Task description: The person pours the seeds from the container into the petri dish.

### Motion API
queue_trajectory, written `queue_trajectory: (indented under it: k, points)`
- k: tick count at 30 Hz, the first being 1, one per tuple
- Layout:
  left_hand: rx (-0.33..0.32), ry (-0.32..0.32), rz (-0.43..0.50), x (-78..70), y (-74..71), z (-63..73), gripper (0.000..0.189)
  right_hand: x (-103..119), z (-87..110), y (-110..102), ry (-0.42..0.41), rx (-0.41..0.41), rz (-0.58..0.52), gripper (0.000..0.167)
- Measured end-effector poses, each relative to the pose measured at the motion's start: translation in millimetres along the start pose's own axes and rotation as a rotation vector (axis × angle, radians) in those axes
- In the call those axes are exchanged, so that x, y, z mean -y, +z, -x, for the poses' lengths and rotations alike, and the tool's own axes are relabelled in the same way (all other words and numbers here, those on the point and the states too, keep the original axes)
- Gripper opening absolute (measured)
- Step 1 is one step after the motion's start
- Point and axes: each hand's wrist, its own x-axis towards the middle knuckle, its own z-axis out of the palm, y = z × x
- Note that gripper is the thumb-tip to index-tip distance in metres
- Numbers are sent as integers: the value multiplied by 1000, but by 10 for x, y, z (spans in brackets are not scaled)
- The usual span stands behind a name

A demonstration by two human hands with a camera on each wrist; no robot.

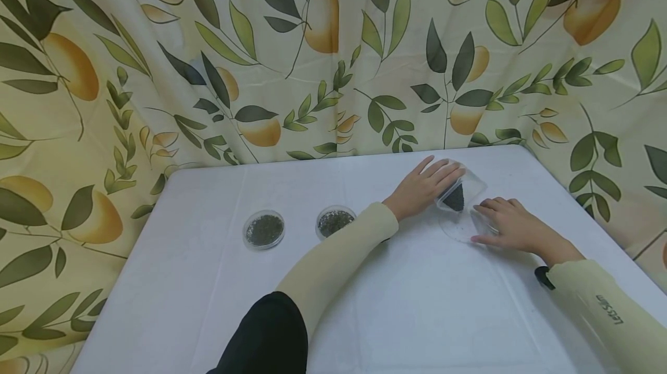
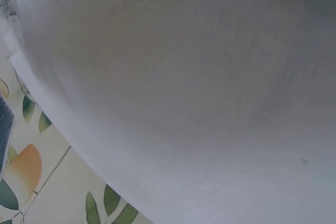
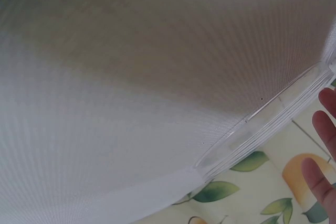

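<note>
My left hand [image 1: 424, 190] grips a small clear plastic container [image 1: 443, 203] by its upper left side. The container is tilted, with dark grains [image 1: 454, 197] gathered inside it. Under it on the table lies a clear round dish [image 1: 458, 235], partly covered by the container and my right hand. Beside that dish, my right hand [image 1: 508, 226] has its thumb and fingers spread along the right rim. In the right wrist view, the fingers [image 3: 315, 179] look fairly straight, near the dish's low clear wall [image 3: 262, 124]. The left wrist view shows mostly tablecloth.
Two round clear dishes holding dark grains stand to the left, one farther out [image 1: 264, 229] and one [image 1: 334, 220] partly behind my left sleeve [image 1: 339, 270]. A white cloth [image 1: 208, 304] covers the table. Behind its far edge hangs a leaf-and-fruit patterned curtain [image 1: 333, 90].
</note>
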Motion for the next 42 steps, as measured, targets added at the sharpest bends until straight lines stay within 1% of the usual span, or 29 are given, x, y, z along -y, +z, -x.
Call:
queue_trajectory:
  k: [8,13,19,25,32,42]
  points:
    - [21,5,0,2,-22,-12,56,5,-3,-10,-6,-5,0,80]
    - [21,5,-1,2,-30,-15,58,12,-1,-13,-2,2,3,81]
    - [20,3,-25,4,-42,-17,57,12,2,-20,-9,3,-1,81]
    - [22,1,-27,5,-51,-28,64,5,3,-18,-15,-3,-3,80]
    - [4,-6,-70,-2,-45,-26,66,9,1,-29,-20,-2,5,80]
    - [6,-4,-55,2,-52,-36,72,4,5,-21,-29,-22,7,80]
